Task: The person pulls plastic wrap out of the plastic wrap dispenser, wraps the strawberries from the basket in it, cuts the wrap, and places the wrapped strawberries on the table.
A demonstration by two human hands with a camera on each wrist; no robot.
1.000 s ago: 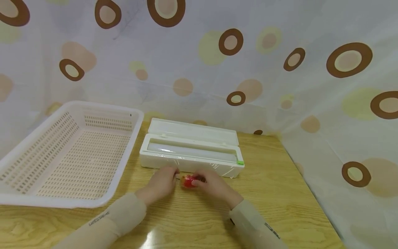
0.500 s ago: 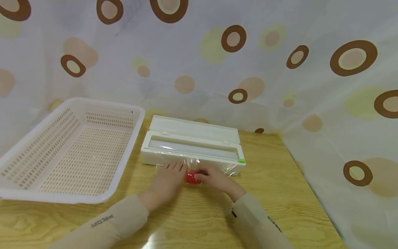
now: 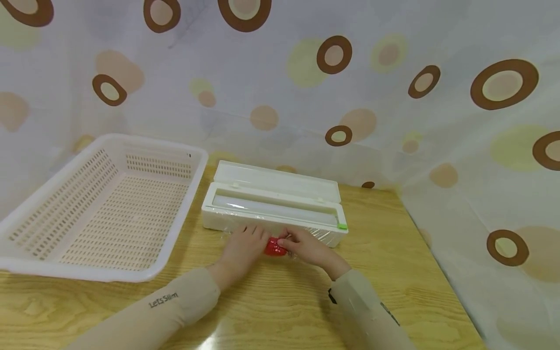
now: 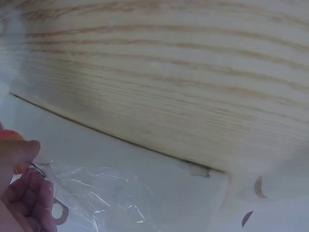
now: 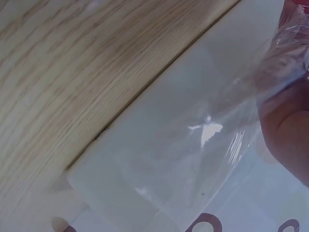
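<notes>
- Desk [image 3: 280, 311]: wood-grain surface, carrying all items.
- Left hand [image 3: 244, 247] and right hand [image 3: 306, 247]: close together at the desk's middle, each gripping the small red object [image 3: 274, 247] from its own side, fingers curled onto it.
- Cling film [image 3: 321, 235]: clear sheet draped over the red object and fingers.
- Film dispenser box [image 3: 271, 209]: white, lid open, directly behind the hands, touching the film.
- White perforated basket [image 3: 26, 218]: far left, apart.
- Spotted curtain [image 3: 393, 112]: backdrop.

Left of frame: empty-looking white perforated basket [image 3: 100, 209] on wooden table [image 3: 393, 272]; behind, across the top, circle-patterned curtain [image 3: 306, 87].
</notes>
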